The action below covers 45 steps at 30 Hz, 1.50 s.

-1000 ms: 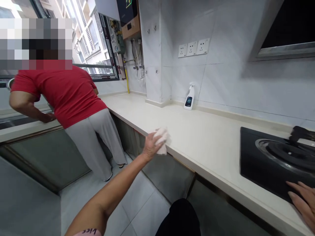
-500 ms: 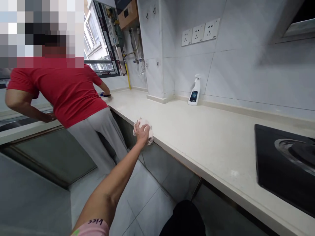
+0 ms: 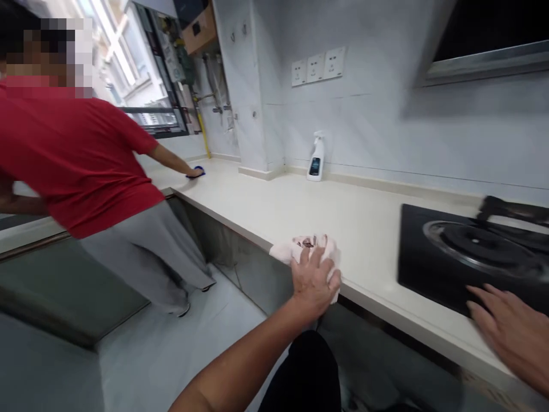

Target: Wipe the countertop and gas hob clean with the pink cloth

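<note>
My left hand [image 3: 315,277] presses flat on a pale pink cloth [image 3: 300,249] at the front edge of the cream countertop [image 3: 274,209], fingers spread over it. My right hand [image 3: 510,329] lies open at the lower right, fingers stretched out on the near edge of the black stove top [image 3: 446,257]. It holds nothing.
A person in a red shirt [image 3: 72,160] stands at the left, one hand on a blue cloth [image 3: 197,171] far along the counter. A white spray bottle [image 3: 316,157] stands by the tiled wall. Grey cabinets and a tiled floor lie below. Wall sockets [image 3: 317,66] sit above.
My left hand has slid the cloth back along the counter edge toward me and the stove. My right hand has come back into view on the stove. The other person now reaches further along the counter.
</note>
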Available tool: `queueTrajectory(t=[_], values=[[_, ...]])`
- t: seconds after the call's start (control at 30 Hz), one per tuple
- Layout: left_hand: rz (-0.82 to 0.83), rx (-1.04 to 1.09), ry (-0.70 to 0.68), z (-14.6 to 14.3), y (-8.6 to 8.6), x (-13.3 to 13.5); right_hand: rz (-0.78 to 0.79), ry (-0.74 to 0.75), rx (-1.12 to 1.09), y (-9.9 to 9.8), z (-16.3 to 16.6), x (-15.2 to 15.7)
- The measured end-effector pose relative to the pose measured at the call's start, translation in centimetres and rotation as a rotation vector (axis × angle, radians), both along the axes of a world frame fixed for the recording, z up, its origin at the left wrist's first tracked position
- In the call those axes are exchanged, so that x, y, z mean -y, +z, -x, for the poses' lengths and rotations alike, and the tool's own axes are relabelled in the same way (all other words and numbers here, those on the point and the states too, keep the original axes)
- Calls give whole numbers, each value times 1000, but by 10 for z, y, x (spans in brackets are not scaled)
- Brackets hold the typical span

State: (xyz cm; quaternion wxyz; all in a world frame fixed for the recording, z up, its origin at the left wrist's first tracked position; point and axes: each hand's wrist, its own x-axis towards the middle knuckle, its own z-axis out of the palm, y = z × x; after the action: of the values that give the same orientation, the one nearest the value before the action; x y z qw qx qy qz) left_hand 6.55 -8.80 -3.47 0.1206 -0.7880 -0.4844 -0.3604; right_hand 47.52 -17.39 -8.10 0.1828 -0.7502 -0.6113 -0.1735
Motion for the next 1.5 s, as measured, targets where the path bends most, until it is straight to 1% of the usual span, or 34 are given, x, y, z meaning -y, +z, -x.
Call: queueTrajectory(t=[0.03, 0.1, 0.2, 0.27, 0.33, 0.43, 0.5, 0.53, 0.6, 0.63, 0.7, 0.77, 0.83, 0.87, 0.9, 1.0, 1.03, 1.07, 1.17, 1.23, 1.3, 1.37, 1.43, 1.5], values=[[-8, -43, -60, -16, 3, 11, 43, -4, -1, 8, 9, 1], [-4, -127, -191, -44, 10, 28, 77, -33, -42, 21, 25, 1], [33, -219, -374, -84, 21, 42, 28, -53, -130, 31, 38, 1], [51, -256, -430, -108, 26, 49, -15, -15, -219, 37, 40, 3], [39, -288, -443, -128, 29, 58, -79, 48, -358, 46, 40, 9], [-51, -313, -519, -147, 28, 76, -268, 96, -576, 63, 48, 25], [-93, -302, -594, -152, 28, 87, -390, 96, -638, 70, 62, 40], [-84, -289, -618, -153, 28, 90, -424, 111, -636, 71, 72, 47], [4, -236, -658, -149, 31, 90, -448, 181, -592, 67, 94, 57], [70, -188, -691, -146, 33, 87, -462, 217, -557, 63, 106, 60], [200, -52, -810, -132, 37, 75, -504, 252, -470, 53, 128, 58], [315, 115, -950, -111, 41, 59, -521, 267, -356, 46, 150, 50], [409, 277, -1019, -85, 47, 40, -497, 267, -215, 44, 171, 37], [438, 358, -1002, -72, 51, 29, -476, 256, -148, 45, 182, 31], [442, 423, -941, -59, 55, 17, -459, 239, -91, 47, 192, 25], [351, 527, -660, -36, 69, -24, -417, 207, 23, 53, 222, 6], [320, 515, -580, -33, 72, -37, -417, 214, 45, 53, 229, 1], [284, 472, -528, -32, 74, -50, -423, 224, 62, 52, 235, -4], [175, 282, -439, -38, 71, -80, -458, 252, 94, 45, 237, -13], [183, 161, -367, -42, 65, -93, -491, 288, 128, 39, 227, -11], [285, 60, -268, -43, 59, -99, -544, 322, 160, 35, 209, -2], [382, -23, -199, -43, 56, -102, -602, 330, 167, 31, 185, 14], [402, -89, -183, -43, 55, -101, -635, 291, 153, 27, 155, 36], [387, -138, -191, -45, 56, -99, -629, 214, 132, 25, 120, 64]])
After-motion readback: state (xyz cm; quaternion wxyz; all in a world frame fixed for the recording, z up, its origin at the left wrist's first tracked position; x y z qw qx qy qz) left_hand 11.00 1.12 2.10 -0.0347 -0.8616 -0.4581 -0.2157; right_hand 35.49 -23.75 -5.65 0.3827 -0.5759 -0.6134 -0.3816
